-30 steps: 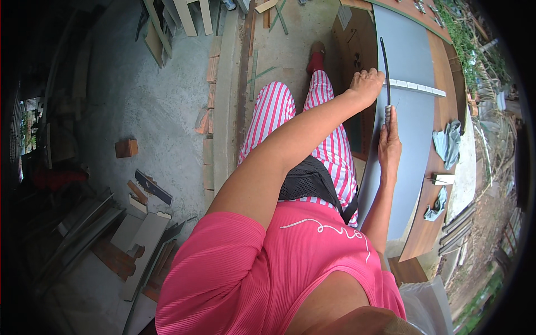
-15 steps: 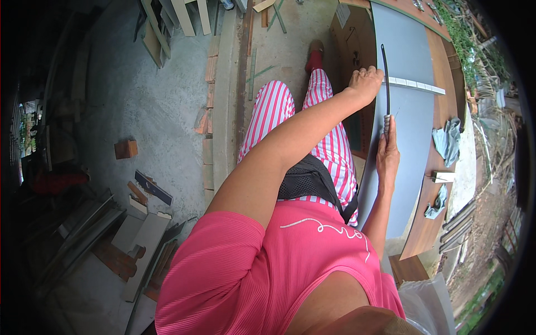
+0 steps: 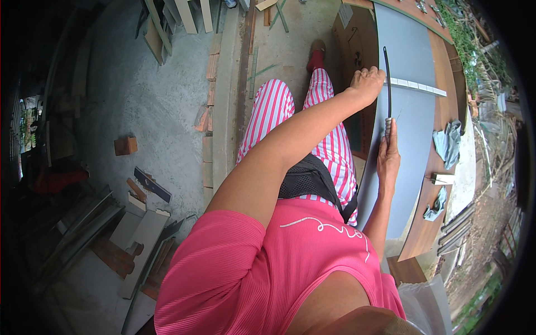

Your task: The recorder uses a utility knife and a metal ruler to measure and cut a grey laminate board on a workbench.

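Grey, smooth board (image 3: 405, 173) is my work surface, long, lying over brown wood-grain board (image 3: 421, 237) that shows along the right. White strip (image 3: 416, 86), narrow, marked off in segments, lies crosswise on the grey, far half. My left hand (image 3: 367, 85): fingers curled closed on the strip's left end, undersides hidden. My right hand (image 3: 388, 159), nearer: fingers wrapped round the ridged pale handle of a saw (image 3: 389, 84), one finger straight along it. Saw's black, thin, slightly bowed, pointing far, crossing the strip just right of my left knuckles; can't tell whether it touches. Right edge: crumpled pale-blue cloth (image 3: 446, 144), small cream block (image 3: 443, 178). Left: rough concrete floor (image 3: 167, 100), lone squarish brick (image 3: 125, 146), flat offcuts (image 3: 148, 234) heaped near left. Green plants (image 3: 466, 39) far right.
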The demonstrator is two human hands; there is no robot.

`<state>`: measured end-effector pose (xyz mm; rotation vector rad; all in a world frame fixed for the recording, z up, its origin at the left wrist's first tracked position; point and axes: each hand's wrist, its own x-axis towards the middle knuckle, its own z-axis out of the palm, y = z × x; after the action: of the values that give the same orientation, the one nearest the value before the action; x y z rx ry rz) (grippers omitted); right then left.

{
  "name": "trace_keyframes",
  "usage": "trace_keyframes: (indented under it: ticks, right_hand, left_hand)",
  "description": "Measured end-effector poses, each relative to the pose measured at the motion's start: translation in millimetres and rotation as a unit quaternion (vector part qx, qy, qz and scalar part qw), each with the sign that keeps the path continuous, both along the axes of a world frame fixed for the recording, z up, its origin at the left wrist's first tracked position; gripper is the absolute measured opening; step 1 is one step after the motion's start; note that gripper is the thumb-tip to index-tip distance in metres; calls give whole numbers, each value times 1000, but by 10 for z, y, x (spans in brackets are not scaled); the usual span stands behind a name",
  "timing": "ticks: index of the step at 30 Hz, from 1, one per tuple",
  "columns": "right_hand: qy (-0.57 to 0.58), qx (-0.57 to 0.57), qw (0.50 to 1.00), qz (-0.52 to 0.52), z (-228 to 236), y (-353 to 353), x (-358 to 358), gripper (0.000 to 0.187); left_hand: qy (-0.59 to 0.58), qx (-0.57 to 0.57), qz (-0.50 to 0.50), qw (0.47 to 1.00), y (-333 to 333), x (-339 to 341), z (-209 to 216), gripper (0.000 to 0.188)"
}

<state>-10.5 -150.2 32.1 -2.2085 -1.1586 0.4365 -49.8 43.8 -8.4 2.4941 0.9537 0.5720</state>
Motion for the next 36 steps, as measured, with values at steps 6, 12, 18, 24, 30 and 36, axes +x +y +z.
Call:
trace_keyframes:
  ticks: [6,12,18,24,30,36]
  right_hand:
    - [-10,6,1000,4,3,137,32,50]
    - [-22,23,999,14,-4,279,62,50]
    - [-8,-17,1000,-2,5,61,20,50]
    - [-19,-11,1000,3,-1,69,22,51]
    - [-23,20,999,20,5,350,112,51]
    - [-13,19,1000,18,20,269,75,51]
  left_hand:
    - [9,-10,4,1000,-9,-2,8,19]
    - [12,-11,8,1000,-33,-4,40,17]
    - [13,-4,1,1000,-23,-27,55,17]
    - [17,-21,-5,1000,-7,-13,37,19]
    - [6,-17,3,1000,-32,2,21,19]
    - [8,-9,8,1000,-38,-13,4,16]
